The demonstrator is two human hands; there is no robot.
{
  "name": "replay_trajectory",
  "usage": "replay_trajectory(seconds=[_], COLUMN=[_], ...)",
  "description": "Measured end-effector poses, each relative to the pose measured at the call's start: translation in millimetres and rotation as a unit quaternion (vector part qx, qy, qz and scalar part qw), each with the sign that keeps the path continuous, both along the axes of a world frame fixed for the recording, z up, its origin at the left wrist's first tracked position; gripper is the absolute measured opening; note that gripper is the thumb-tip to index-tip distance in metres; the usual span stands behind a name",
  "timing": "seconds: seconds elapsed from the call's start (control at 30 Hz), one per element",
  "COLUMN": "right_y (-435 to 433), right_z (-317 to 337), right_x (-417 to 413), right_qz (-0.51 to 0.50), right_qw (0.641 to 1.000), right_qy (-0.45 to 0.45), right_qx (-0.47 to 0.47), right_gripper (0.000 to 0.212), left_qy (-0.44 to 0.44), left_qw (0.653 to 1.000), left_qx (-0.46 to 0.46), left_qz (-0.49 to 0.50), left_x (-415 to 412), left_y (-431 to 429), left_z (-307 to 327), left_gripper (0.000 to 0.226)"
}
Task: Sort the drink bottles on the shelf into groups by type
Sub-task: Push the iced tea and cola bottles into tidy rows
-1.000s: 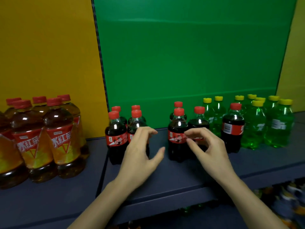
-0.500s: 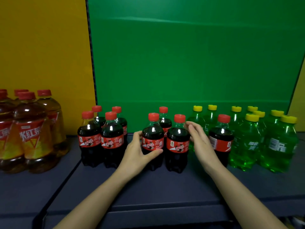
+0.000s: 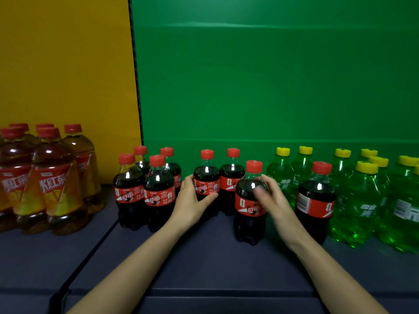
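**Two hands on cola bottles amid a shelf of mixed drinks**

Head camera view, looking forward and down at a dark blue-grey shelf (image 3: 204, 264) backed by a yellow panel (image 3: 65, 64) on the left and a green panel (image 3: 272, 87) across the middle and right.

The left hand (image 3: 192, 200) is curled around a cola bottle (image 3: 206, 177) near the middle of the shelf, thumb across the front below its red label and fingers wrapped around its left side. A second cola bottle (image 3: 232, 175) stands just beside it on the right, touching or nearly so.

The right hand (image 3: 272, 200) is partly open and motion-blurred, fingers against the right side of a nearer cola bottle (image 3: 249, 205), which stands upright on the shelf in front of the other two. Whether it grips the bottle or only touches it cannot be told.

Left of the hands, a tight cluster of four cola bottles (image 3: 147, 189) stands near the seam between the panels. Farther left is a group of larger iced tea bottles (image 3: 49, 182) (amber liquid, red caps, orange-red labels).

On the right, one more cola bottle (image 3: 316, 200) stands at the front among the green soda bottles (image 3: 362, 200), which have yellow caps and fill the right end of the shelf in rows.
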State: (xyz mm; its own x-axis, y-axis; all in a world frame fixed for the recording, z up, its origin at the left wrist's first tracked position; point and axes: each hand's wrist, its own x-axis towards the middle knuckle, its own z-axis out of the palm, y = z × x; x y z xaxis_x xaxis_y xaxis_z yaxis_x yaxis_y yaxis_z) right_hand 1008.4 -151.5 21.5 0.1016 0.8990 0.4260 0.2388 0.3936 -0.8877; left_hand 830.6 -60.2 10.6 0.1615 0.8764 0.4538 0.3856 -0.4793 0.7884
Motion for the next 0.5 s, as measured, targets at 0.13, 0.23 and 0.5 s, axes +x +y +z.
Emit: replay_trajectory(seconds=[0.13,0.23,0.5], right_y=[14.2,26.8,48.2], right_z=[9.2,18.4,22.8], right_x=[2.7,0.6,-1.6], right_qz=[-0.017,-0.019,0.040], right_qw=[0.993,0.985,0.972], right_qy=[0.117,0.150,0.149], right_qx=[-0.024,-0.079,-0.174], right_gripper=[0.034,0.025,0.019], left_qy=[-0.016,-0.028,-0.045], left_qw=[1.000,0.999,0.998], left_qx=[-0.014,-0.014,-0.047], left_qz=[-0.009,-0.011,-0.024], left_x=[2.6,5.2,5.8], left_y=[6.5,9.5,18.3], left_z=[-1.4,-2.4,-12.9], left_gripper=[0.067,0.064,0.069])
